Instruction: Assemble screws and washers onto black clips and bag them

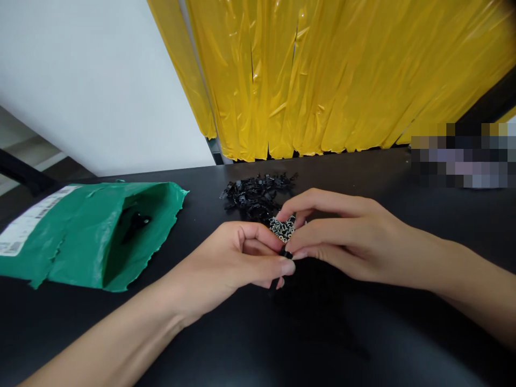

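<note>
Between thumb and fingers, my left hand [242, 258] pinches a small black plastic part [285, 252], most of it covered by fingertips. My right hand [342, 234] meets it from the other side, thumb and fingertip closed at the same part; whether it grips the part itself or something tiny on it is hidden. Just beyond my fingertips lies a heap of small silvery screws [282, 228], partly covered by my right hand. Behind the screws is a pile of small black plastic parts [256, 193].
An open green plastic mailer bag [84, 231] with a white label lies at the left, something black and shiny inside. The dark table [226, 344] runs back to a yellow plastic strip curtain [322, 80] and a white panel [100, 80]. A pixelated patch covers the right edge.
</note>
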Available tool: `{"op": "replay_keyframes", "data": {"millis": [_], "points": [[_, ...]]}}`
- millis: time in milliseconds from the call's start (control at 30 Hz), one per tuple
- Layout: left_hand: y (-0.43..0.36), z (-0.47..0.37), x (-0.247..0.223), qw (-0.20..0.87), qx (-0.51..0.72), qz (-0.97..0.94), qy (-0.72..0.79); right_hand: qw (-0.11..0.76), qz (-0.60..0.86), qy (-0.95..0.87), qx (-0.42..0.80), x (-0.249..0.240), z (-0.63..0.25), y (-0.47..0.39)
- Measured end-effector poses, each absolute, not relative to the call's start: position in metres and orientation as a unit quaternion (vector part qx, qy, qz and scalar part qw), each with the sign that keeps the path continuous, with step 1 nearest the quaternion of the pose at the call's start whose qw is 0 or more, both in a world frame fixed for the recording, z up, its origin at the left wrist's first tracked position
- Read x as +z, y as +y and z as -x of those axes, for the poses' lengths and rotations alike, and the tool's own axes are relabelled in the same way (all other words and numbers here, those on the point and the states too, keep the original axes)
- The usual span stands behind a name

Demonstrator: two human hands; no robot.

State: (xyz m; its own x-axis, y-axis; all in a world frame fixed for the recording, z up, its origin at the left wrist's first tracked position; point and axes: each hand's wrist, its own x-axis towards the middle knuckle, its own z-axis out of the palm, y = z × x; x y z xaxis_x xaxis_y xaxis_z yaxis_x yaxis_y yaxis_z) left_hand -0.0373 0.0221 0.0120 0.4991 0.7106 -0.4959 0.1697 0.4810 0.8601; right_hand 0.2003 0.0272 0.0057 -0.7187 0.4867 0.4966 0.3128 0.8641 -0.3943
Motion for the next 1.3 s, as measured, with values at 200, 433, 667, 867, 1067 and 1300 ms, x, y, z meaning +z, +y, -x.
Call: {"op": "replay_keyframes", "data": {"millis": [200, 433, 667, 867, 1067, 1300], "points": [[0.022, 0.037, 0.009, 0.722, 0.199, -0.472, 0.466, 0.295, 0.213, -0.92, 0.148, 0.006, -0.2, 0.026], [0.022, 0.038, 0.011, 0.721, 0.191, -0.479, 0.463, 0.283, 0.208, -0.928, 0.121, 0.005, -0.201, 0.025], [0.02, 0.036, 0.007, 0.683, 0.227, -0.515, 0.465, 0.278, 0.226, -0.933, 0.023, 0.002, -0.199, 0.023], [0.011, 0.028, 0.008, 0.49, 0.386, -0.616, 0.482, 0.394, 0.27, -0.879, -0.003, -0.002, -0.187, 0.02], [-0.001, 0.029, 0.008, 0.102, 0.44, -0.73, 0.512, 0.498, 0.426, -0.707, 0.265, -0.004, -0.16, 0.004], [-0.007, 0.028, 0.007, -0.048, 0.406, -0.751, 0.519, 0.536, 0.471, -0.585, 0.386, -0.003, -0.146, -0.009]]}}
